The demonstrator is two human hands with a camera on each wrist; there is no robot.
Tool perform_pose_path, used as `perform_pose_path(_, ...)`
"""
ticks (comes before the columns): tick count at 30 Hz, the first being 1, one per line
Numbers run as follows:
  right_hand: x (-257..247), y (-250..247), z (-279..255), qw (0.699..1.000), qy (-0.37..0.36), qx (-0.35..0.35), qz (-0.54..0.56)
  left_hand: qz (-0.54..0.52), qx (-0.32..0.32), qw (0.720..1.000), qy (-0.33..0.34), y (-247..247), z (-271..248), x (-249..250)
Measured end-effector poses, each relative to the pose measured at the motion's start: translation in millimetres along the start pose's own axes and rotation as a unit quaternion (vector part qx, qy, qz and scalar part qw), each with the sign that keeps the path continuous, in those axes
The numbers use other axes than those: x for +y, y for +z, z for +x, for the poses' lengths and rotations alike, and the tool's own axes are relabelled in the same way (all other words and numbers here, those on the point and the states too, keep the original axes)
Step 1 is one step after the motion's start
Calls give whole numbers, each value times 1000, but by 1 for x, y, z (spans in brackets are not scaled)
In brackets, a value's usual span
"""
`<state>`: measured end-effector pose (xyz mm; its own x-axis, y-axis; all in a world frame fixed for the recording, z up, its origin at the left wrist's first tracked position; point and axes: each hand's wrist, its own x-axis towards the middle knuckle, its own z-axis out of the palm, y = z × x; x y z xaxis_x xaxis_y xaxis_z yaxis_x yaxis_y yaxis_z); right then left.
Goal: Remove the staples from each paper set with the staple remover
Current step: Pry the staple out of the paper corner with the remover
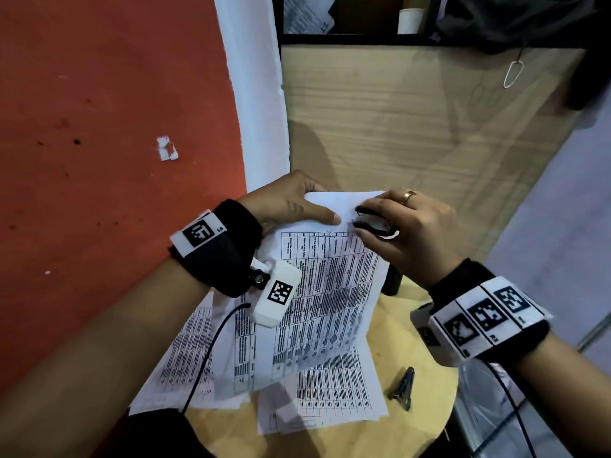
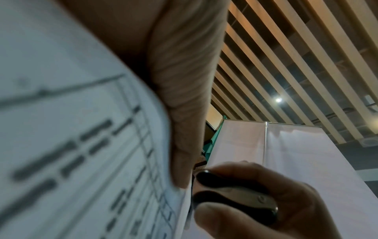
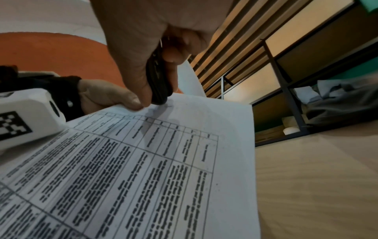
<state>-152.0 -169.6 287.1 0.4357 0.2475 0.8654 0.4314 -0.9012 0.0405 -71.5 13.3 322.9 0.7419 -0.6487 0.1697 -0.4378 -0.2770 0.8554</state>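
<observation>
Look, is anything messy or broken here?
The printed sheets on the round table lie fanned and crooked, not squared up. On the orange wall, a torn white scrap clings where something was ripped off.

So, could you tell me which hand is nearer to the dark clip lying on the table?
Right. The right hand is above the clip, nearer; the left hand holds the paper set farther left.

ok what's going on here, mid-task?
A person is pulling staples from printed paper sets. The left hand holds one paper set up by its top edge above a round table. The right hand grips a black staple remover at the top edge of that set. More papers lie on the table, along with a dark clip.
</observation>
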Motion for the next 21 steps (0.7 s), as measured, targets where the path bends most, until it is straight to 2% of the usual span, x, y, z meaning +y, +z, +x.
perform_pose_path(7, 6, 1, -10, 998, 57, -26, 28, 7, -49, 999, -3, -8, 2, -2)
perform_pose_path(13, 6, 7, -16, 968, 191, -14, 164, 11, -29, 1000, -1, -6, 2, -8)
perform_pose_path(18, 10, 8, -13, 962, 191, -2, 193, 1, -9, 999, 31, -6, 0, -9)
perform_pose_path(20, 7, 7, -11, 940, 241, -14, 243, -4, -4, 999, 38, -6, 0, -10)
perform_pose_path(21, 5, 7, -9, 911, 284, -23, 299, -5, -4, 999, 41, -6, 0, -10)
